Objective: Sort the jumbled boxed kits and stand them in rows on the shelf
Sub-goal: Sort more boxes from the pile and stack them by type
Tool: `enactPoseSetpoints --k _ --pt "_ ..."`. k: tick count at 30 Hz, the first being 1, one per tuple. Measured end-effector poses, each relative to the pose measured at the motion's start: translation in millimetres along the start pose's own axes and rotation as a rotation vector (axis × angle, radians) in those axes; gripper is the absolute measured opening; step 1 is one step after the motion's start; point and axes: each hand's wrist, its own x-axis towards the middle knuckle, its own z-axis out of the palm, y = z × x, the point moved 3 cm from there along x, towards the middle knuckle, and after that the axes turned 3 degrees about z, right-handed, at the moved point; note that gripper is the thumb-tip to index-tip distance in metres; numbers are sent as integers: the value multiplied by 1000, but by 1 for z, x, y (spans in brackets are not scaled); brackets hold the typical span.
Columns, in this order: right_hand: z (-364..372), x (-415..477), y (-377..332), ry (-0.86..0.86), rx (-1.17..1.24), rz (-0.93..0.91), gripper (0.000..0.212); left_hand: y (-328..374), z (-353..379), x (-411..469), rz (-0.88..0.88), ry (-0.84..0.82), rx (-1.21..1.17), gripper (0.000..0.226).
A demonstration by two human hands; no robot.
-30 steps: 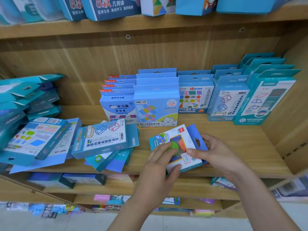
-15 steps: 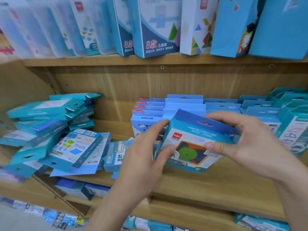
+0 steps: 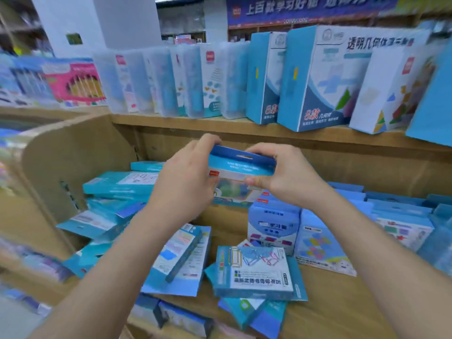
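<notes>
Box point(image 3: 241, 167): gripped at both ends, fingers of left hand point(image 3: 186, 184) and right hand point(image 3: 288, 177) curled round it, above pile point(image 3: 254, 275). Hold tab up; lower toward standing rows point(image 3: 274, 223) below right fingers; set upright, front outward.

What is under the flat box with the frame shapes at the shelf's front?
Blue and teal kits poke out beneath the flat box; their faces are covered, count unclear.
</notes>
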Motion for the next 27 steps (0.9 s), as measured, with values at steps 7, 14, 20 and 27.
enactPoseSetpoints --k 7,14,20,27 --pt "52 57 31 -98 -124 134 39 -32 42 55 120 -297 564 36" --pt "79 74 69 -199 -357 281 40 -57 106 70 44 -464 561 32" --pt "55 53 96 -162 -505 385 39 -77 154 62 -40 -612 444 40" --pt "52 22 112 -286 -589 407 42 -93 184 64 -77 -482 201 56"
